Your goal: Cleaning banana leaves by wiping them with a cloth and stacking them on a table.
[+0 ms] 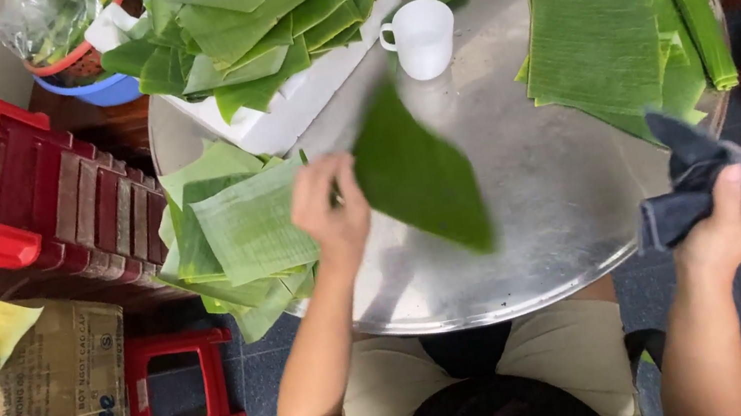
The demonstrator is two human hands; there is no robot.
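Left hand [330, 207] is pinching 1 dark green leaf [417, 174] by its left corner, lifted over the middle of the round metal table [551, 196], blurry so it's probably mid-swing. Right hand [732, 215] is off the table's right edge, fingers curled tight around a dark cloth [685, 178]. My guess is the leaf is super light and floppy, a bit waxy and slick, and it'll split along the ribs if you yank it, so grabbing a corner or edge with thumb and fingers like that seems right. Left forearm comes straight up from the lap, wrist bent in toward the leaf; right arm angles out, wrist cocked up. Around it: a stack of paler leaves [237, 226] at the left edge, a neat pile [601, 45] at the right edge, more heaped on a white box [274, 118] at the far edge, and 1 white cup [422, 36] next to it.
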